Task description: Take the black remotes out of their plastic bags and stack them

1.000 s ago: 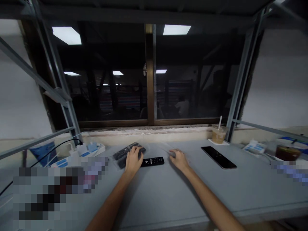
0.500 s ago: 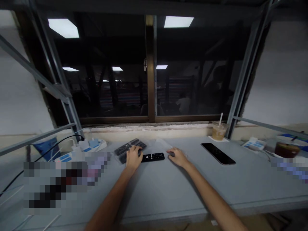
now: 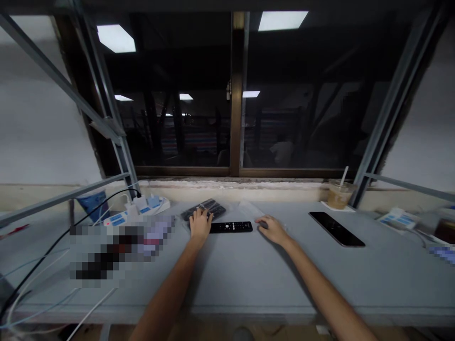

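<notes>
A black remote control (image 3: 232, 227) with a round button and rows of small keys lies flat on the grey table, between my hands. My left hand (image 3: 200, 226) rests at its left end with fingers stretched and apart, over the edge of a clear bag with dark items (image 3: 212, 208) inside. To the right of the remote, my right hand (image 3: 274, 230) has its fingers curled together around a small dark thing, mostly hidden by them. Behind that hand lies a clear plastic sleeve (image 3: 250, 207).
A black phone (image 3: 336, 229) lies to the right, with a lidded drink cup (image 3: 339, 195) and straw behind it. Left are a white power strip (image 3: 142, 208), cables and a blurred-out patch. Metal frame posts and a dark window (image 3: 177, 94) stand at the back.
The camera has turned slightly left, so everything sits further right in view. My left fingers look more stretched out. The remote and my right hand stay much the same.
</notes>
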A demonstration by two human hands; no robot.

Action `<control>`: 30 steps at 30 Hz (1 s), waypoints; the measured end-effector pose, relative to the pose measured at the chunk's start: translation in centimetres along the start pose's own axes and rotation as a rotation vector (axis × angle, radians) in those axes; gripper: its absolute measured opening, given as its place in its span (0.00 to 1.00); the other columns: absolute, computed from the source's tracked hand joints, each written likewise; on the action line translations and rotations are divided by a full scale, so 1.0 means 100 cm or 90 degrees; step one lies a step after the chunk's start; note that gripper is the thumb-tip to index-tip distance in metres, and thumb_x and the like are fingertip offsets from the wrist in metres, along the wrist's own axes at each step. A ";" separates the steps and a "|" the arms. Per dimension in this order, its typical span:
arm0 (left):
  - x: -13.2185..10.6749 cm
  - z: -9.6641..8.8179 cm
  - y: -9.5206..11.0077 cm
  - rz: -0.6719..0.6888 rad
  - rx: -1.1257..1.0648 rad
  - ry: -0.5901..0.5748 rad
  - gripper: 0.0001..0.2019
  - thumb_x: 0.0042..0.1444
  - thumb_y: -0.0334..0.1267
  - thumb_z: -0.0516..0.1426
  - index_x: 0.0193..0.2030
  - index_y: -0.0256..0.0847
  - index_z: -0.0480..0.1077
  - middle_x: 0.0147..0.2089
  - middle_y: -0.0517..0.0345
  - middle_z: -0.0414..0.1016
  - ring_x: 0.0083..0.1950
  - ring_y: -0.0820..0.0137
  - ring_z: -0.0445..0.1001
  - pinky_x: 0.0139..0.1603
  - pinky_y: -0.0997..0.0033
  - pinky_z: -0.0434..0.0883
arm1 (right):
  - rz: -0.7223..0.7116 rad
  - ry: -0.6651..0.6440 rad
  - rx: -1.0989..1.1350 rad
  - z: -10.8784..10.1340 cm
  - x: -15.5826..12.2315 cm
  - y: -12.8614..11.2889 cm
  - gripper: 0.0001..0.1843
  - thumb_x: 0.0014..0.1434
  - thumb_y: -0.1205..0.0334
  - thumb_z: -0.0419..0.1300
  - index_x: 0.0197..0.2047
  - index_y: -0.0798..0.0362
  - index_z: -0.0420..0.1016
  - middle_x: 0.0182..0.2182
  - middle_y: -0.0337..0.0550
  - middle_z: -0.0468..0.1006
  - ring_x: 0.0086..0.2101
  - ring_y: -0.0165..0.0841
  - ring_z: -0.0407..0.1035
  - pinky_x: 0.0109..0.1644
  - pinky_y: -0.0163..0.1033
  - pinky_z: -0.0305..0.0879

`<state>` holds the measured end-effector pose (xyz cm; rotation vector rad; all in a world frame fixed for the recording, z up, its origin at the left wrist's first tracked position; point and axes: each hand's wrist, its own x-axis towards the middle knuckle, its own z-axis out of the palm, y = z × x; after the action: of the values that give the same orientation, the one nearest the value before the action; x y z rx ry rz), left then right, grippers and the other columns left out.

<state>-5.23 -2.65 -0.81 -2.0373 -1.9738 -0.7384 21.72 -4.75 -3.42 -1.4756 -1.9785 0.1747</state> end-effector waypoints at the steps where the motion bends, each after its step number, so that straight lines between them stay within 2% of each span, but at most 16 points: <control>1: 0.000 0.001 0.000 0.001 0.004 -0.006 0.17 0.60 0.42 0.45 0.49 0.39 0.68 0.50 0.46 0.69 0.51 0.58 0.64 0.48 0.60 0.61 | 0.001 -0.001 -0.002 0.000 0.000 0.000 0.15 0.50 0.70 0.54 0.41 0.55 0.75 0.41 0.47 0.75 0.44 0.36 0.68 0.49 0.40 0.61; 8: -0.002 -0.001 0.001 0.000 0.014 -0.029 0.16 0.58 0.37 0.47 0.50 0.37 0.68 0.49 0.45 0.69 0.52 0.56 0.65 0.49 0.59 0.61 | 0.001 -0.015 -0.012 -0.001 0.000 -0.001 0.15 0.50 0.70 0.54 0.41 0.55 0.75 0.41 0.48 0.75 0.44 0.36 0.68 0.50 0.41 0.61; 15: -0.002 -0.002 0.004 -0.004 0.004 -0.022 0.15 0.57 0.39 0.50 0.49 0.40 0.68 0.48 0.48 0.69 0.51 0.58 0.64 0.49 0.59 0.60 | 0.005 -0.020 -0.005 -0.002 -0.001 -0.003 0.16 0.51 0.69 0.53 0.42 0.55 0.75 0.42 0.47 0.75 0.44 0.36 0.67 0.50 0.40 0.60; 19: -0.002 -0.004 0.006 0.006 -0.019 -0.012 0.12 0.55 0.36 0.52 0.45 0.42 0.70 0.47 0.51 0.70 0.51 0.60 0.65 0.49 0.61 0.59 | 0.016 -0.053 -0.018 -0.003 -0.001 -0.004 0.17 0.51 0.69 0.52 0.44 0.57 0.74 0.43 0.49 0.74 0.46 0.37 0.67 0.51 0.39 0.59; 26: -0.001 -0.006 0.007 0.015 -0.058 -0.004 0.11 0.53 0.32 0.52 0.44 0.43 0.70 0.46 0.53 0.70 0.50 0.61 0.64 0.48 0.61 0.59 | 0.066 -0.057 -0.062 -0.008 -0.002 -0.012 0.19 0.52 0.68 0.51 0.47 0.53 0.72 0.47 0.46 0.73 0.49 0.37 0.64 0.54 0.42 0.52; 30: -0.002 -0.005 0.008 0.003 -0.066 -0.024 0.11 0.52 0.33 0.53 0.43 0.42 0.69 0.46 0.53 0.70 0.51 0.60 0.63 0.47 0.60 0.60 | 0.113 -0.040 -0.086 -0.009 -0.004 -0.015 0.23 0.51 0.67 0.51 0.53 0.55 0.66 0.49 0.49 0.71 0.50 0.39 0.64 0.53 0.45 0.52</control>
<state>-4.54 -3.18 -0.30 -2.1282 -1.9897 -0.8225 21.07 -5.86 -2.16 -1.7529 -1.9393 0.1679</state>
